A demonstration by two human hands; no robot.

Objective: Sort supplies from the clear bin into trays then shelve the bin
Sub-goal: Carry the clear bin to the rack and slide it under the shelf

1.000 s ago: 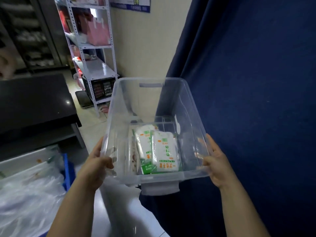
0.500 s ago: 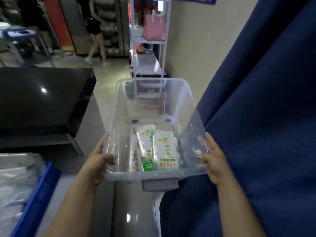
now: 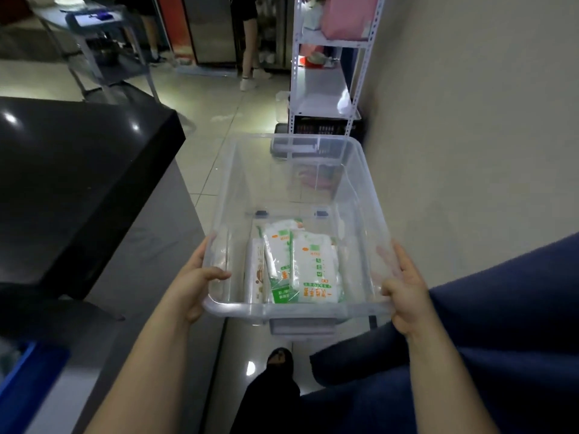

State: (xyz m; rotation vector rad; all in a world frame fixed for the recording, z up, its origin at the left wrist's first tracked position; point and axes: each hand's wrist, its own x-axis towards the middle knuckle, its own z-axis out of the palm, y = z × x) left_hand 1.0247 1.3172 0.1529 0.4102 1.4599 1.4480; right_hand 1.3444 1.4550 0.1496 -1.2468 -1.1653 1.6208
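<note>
I carry the clear bin in the air in front of me, level, above the tiled floor. My left hand grips its near left corner with the thumb over the rim. My right hand grips the near right corner the same way. Inside, at the near end of the bin's bottom, lie white and green supply packets and a narrow pack with brown print. A white metal shelf rack stands ahead against the wall.
A glossy black counter runs along my left. A blue tray edge shows at the lower left. Blue cloth hangs at the right. A black crate sits under the rack. A person's legs and a grey cart stand farther back.
My view has swung left and forward with the bin held the same way: the blue cloth has slid to the right edge, and the shelf rack, floor and black counter have come into view ahead.
</note>
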